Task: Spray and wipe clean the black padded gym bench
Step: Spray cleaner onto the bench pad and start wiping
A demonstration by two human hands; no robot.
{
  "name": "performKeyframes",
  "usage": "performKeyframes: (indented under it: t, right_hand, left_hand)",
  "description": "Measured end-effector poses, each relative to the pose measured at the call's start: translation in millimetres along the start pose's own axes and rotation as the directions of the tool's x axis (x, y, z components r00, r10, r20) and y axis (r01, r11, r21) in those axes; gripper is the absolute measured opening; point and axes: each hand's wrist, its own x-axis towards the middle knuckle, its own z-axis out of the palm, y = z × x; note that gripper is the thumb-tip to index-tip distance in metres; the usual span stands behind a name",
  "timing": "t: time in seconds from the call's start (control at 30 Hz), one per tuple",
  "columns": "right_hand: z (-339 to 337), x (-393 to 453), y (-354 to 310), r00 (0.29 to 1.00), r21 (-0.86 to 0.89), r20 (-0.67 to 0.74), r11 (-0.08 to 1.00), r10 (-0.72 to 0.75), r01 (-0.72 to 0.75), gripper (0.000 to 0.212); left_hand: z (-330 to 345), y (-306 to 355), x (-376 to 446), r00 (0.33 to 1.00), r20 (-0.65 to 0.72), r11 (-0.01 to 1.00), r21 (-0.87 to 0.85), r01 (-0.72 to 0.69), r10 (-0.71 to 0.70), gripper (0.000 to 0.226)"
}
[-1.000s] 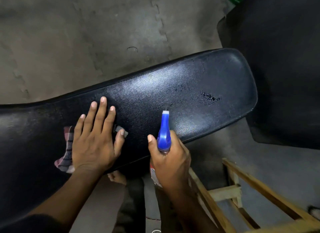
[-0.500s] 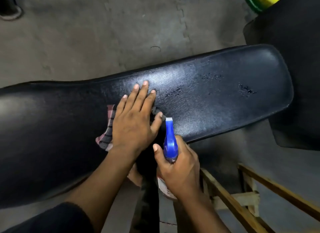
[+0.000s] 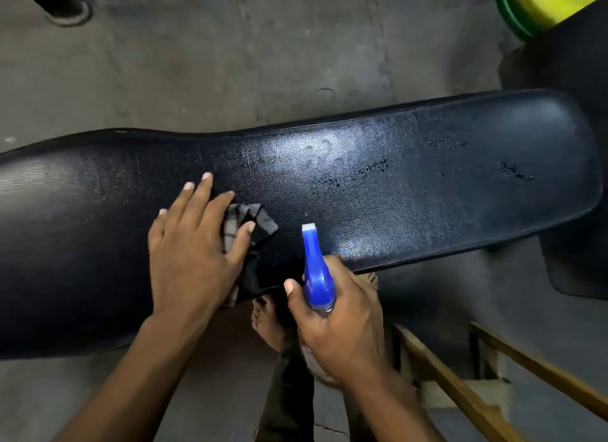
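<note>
The black padded bench (image 3: 411,198) stretches across the view from left to right, with wet droplets on its right half. My left hand (image 3: 194,254) lies flat on the pad with fingers spread, pressing a grey checked cloth (image 3: 245,231) that pokes out on its right side. My right hand (image 3: 335,329) grips a spray bottle with a blue trigger head (image 3: 316,270). The nozzle points away from me over the bench's near edge. The bottle's body is mostly hidden by my fingers.
Grey puzzle-mat floor (image 3: 230,63) lies beyond the bench. A wooden frame (image 3: 460,389) stands at the lower right. Another black pad (image 3: 572,79) and a yellow-green object (image 3: 543,0) sit at the upper right. My bare foot (image 3: 266,323) is under the bench edge.
My left hand has slid the cloth across the pad, and more cloth now shows at the thumb side. The view has shifted left along the bench. The bottle stays gripped near the edge.
</note>
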Motion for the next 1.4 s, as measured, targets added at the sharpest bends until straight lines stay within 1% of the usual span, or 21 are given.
performKeyframes:
  t: [0.07,0.2,0.33,0.37,0.43,0.5,0.53,0.57,0.6,0.63,0.67,0.7,0.77,0.8,0.87,0.97,1.03,1.13,1.2,1.3,1.4]
  right_hand:
    - [4,1,-8,0.999,-0.021,0.021,0.999,-0.041,0.042,0.039]
    - [17,2,-30,0.99,-0.027,0.062,0.992,-0.124,0.126,0.039]
    - [14,5,-58,0.979,0.058,0.071,0.98,-0.192,0.188,0.027]
    - [6,8,-64,0.977,0.079,0.051,0.976,-0.208,0.204,0.025]
    - [-10,15,-81,0.967,0.117,-0.018,0.96,-0.254,0.254,0.024]
    - [-27,24,-101,0.944,0.13,-0.107,0.937,-0.311,0.324,0.027]
    - [-33,29,-110,0.926,0.132,-0.153,0.922,-0.345,0.365,0.03]
    - [-38,34,-119,0.903,0.127,-0.195,0.903,-0.383,0.411,0.033]
    - [-41,40,-127,0.873,0.112,-0.236,0.881,-0.427,0.461,0.032]
    - [-43,45,-132,0.84,0.091,-0.277,0.857,-0.467,0.507,0.028]
    - [-45,50,-137,0.816,0.077,-0.309,0.843,-0.488,0.533,0.029]
    - [-44,56,-139,0.811,0.084,-0.323,0.838,-0.489,0.539,0.034]
    - [-40,65,-143,0.833,0.149,-0.312,0.842,-0.457,0.518,0.043]
    - [-36,68,-143,0.848,0.186,-0.297,0.844,-0.439,0.502,0.045]
    - [-28,72,-140,0.877,0.251,-0.262,0.849,-0.402,0.464,0.051]
    - [-21,71,-128,0.895,0.301,-0.237,0.847,-0.378,0.438,0.061]
    - [-17,70,-117,0.908,0.303,-0.214,0.859,-0.361,0.413,0.059]
    - [-13,70,-102,0.933,0.254,-0.174,0.9,-0.317,0.353,0.044]
    - [-11,72,-93,0.948,0.22,-0.138,0.924,-0.288,0.313,0.04]
    - [-12,73,-84,0.953,0.168,-0.103,0.939,-0.285,0.299,0.038]
    - [-11,71,-76,0.959,0.169,-0.084,0.945,-0.269,0.28,0.043]
  left_hand:
    - [0,-11,-8,0.999,-0.024,0.998,-0.053,0.039,-0.04,0.055]
    - [0,-31,-20,0.993,-0.07,0.988,-0.124,0.089,-0.098,0.048]
    - [-7,-38,-24,0.984,-0.12,0.978,-0.181,0.106,-0.129,0.038]
    - [-8,-32,-22,0.986,-0.113,0.976,-0.192,0.102,-0.125,0.038]
    - [-13,-19,-19,0.988,-0.053,0.974,-0.183,0.131,-0.143,0.034]
    - [-15,-7,-21,0.988,-0.012,0.973,-0.178,0.149,-0.153,0.022]
    - [-16,-1,-24,0.986,-0.024,0.952,-0.263,0.155,-0.167,0.014]
    - [-18,3,-28,0.98,-0.053,0.91,-0.384,0.155,-0.19,0.009]
    - [-19,5,-31,0.974,-0.087,0.878,-0.455,0.146,-0.207,0.008]
    - [-19,8,-33,0.969,-0.115,0.883,-0.447,0.146,-0.219,0.013]
    - [-21,9,-32,0.968,-0.115,0.899,-0.408,0.159,-0.223,0.019]
    - [-20,9,-31,0.97,-0.09,0.905,-0.387,0.176,-0.227,0.02]
    - [-15,7,-30,0.973,-0.016,0.914,-0.348,0.209,-0.228,0.016]
    - [-11,5,-31,0.977,0.002,0.926,-0.318,0.202,-0.212,0.015]
    - [-4,3,-32,0.982,-0.002,0.949,-0.256,0.182,-0.189,0.019]
    - [-1,3,-32,0.983,-0.024,0.957,-0.234,0.171,-0.182,0.029]
    - [-2,4,-35,0.983,-0.018,0.942,-0.291,0.168,-0.181,0.029]
    - [-4,5,-40,0.986,-0.008,0.909,-0.388,0.149,-0.165,0.021]
    - [-5,9,-43,0.989,-0.029,0.903,-0.412,0.12,-0.144,0.024]
    - [-9,17,-48,0.989,-0.046,0.88,-0.463,0.105,-0.142,0.029]
    - [-12,28,-53,0.989,-0.051,0.843,-0.531,0.089,-0.137,0.023]
